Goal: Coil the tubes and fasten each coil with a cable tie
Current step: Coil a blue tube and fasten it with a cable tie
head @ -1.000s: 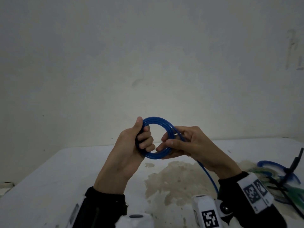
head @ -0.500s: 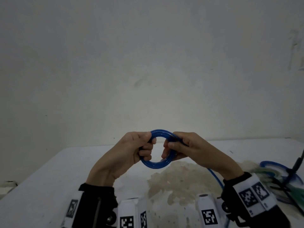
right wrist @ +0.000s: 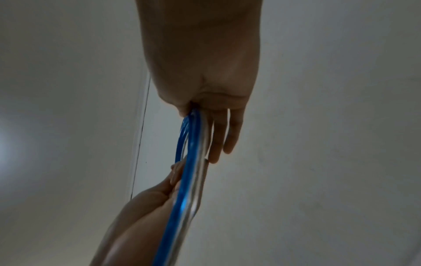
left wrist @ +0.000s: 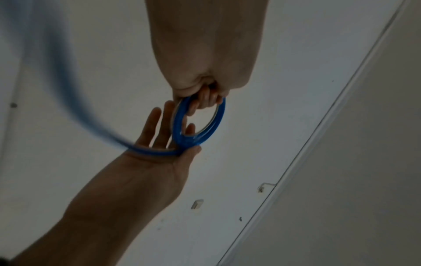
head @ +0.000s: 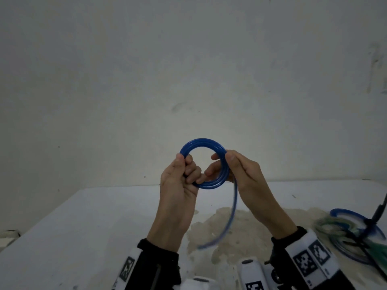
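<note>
A blue tube coil [head: 202, 141] of several turns is held upright above the table, its ring facing me. My left hand [head: 184, 170] grips its left side, fingers curled through the ring [left wrist: 205, 100]. My right hand [head: 236, 170] holds the right side: the thumb presses the tube against nearly straight fingers [left wrist: 157, 126]. The loose tail [head: 231, 214] hangs down from the right hand, blurred with motion, and ends above the table. In the right wrist view the coil [right wrist: 193, 144] is seen edge-on between both hands.
The white table [head: 83, 227] has a large brownish stain [head: 219, 231] under my hands. At the right edge lies a pile of blue and green tubes [head: 345, 225] with a black strip [head: 377, 214] over it. A bare wall stands behind.
Both hands have risen and the coil has turned to face me more squarely. The right hand shifted round the coil's right side, and the tail swung in toward the left.
</note>
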Available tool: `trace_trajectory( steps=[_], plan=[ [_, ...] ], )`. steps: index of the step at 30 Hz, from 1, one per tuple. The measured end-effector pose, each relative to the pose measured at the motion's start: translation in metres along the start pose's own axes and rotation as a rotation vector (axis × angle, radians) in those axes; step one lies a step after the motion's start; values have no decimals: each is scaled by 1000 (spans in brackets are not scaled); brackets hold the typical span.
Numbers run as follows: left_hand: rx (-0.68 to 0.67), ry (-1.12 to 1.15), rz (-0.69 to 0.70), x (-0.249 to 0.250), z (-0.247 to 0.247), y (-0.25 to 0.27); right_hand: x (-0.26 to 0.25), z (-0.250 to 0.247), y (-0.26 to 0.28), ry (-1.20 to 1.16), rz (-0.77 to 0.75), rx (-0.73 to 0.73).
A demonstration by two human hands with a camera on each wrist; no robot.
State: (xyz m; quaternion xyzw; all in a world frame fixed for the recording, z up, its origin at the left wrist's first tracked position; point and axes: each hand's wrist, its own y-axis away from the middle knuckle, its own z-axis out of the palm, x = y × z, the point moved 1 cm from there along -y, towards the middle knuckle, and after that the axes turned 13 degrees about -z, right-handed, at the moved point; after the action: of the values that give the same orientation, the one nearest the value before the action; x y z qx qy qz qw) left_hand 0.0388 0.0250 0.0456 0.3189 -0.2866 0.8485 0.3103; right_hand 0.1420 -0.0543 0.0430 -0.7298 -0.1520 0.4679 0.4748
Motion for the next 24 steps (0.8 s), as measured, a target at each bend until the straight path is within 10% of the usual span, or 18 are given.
trace_trajectory(
  steps=[10,20,24],
  plan=[
    [-97,-201,-80,3,-15,-3,-3,2,1,-215,93,122],
    [-188,-603,-246,18,-24,2,-2,-7,3,17,233,-173],
    [-111,-449,-163,12,-14,3,-1,3,4,-240,281,55]
  ],
)
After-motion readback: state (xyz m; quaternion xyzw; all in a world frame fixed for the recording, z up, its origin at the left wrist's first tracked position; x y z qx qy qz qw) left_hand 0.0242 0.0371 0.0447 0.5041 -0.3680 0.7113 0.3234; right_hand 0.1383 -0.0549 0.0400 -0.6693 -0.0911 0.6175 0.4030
